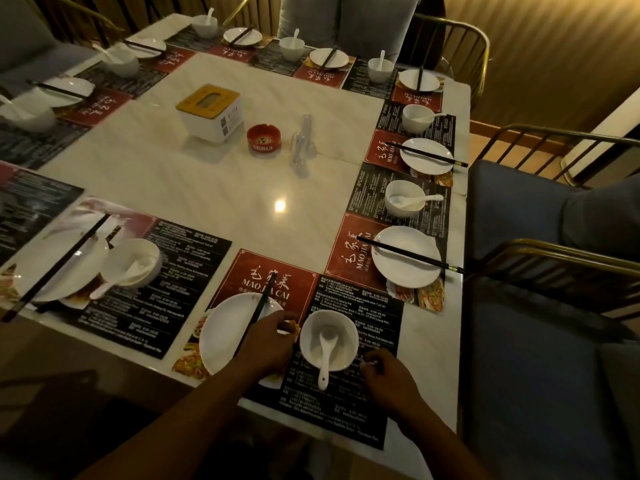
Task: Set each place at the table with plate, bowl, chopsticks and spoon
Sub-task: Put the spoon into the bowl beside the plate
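Note:
At the nearest place a white plate (pixel 221 337) lies on a red and black placemat (pixel 346 410). Black chopsticks (pixel 265 299) slant across the plate, their near end hidden under my left hand (pixel 266 344), whose fingers curl over them. Just right of the plate stands a white bowl (pixel 341 323) with a white spoon (pixel 325 355) in it, handle pointing toward me. My right hand (pixel 384 374) rests on the placemat right of the bowl, fingers loosely curled, nothing seen in it.
Several other places around the marble table (pixel 214 188) hold a plate, bowl, spoon and chopsticks. A tissue box (pixel 207 112), red ashtray (pixel 264 138) and clear shakers (pixel 301 143) stand mid-table. Blue cushioned chairs (pixel 526 358) line the right side.

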The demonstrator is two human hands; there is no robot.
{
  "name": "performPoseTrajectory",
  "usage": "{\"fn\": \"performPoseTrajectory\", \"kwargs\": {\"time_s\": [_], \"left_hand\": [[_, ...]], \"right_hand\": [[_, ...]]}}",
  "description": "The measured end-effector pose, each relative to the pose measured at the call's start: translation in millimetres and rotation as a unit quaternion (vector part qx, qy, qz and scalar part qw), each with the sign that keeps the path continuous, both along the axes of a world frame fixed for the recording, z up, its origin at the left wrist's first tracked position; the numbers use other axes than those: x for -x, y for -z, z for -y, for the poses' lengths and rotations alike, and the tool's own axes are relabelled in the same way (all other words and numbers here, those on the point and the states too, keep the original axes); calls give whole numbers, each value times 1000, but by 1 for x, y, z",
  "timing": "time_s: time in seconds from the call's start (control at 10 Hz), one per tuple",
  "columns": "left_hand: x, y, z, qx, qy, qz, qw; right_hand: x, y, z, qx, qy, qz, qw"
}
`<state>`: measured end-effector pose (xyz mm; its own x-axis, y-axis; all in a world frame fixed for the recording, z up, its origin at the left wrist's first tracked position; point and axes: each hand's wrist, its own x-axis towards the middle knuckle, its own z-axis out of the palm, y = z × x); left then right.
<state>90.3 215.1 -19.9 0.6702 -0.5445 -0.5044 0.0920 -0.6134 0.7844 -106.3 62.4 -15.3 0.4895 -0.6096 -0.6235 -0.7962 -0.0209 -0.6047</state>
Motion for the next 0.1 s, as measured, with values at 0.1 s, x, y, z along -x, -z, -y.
{"fn": "performPoseTrajectory", "kwargs": {"time_s": [0.1], "left_hand": [[2,2,2,2,-8,23,1000]], "right_hand": [[14,0,10,13,-38,-29,999]]}}
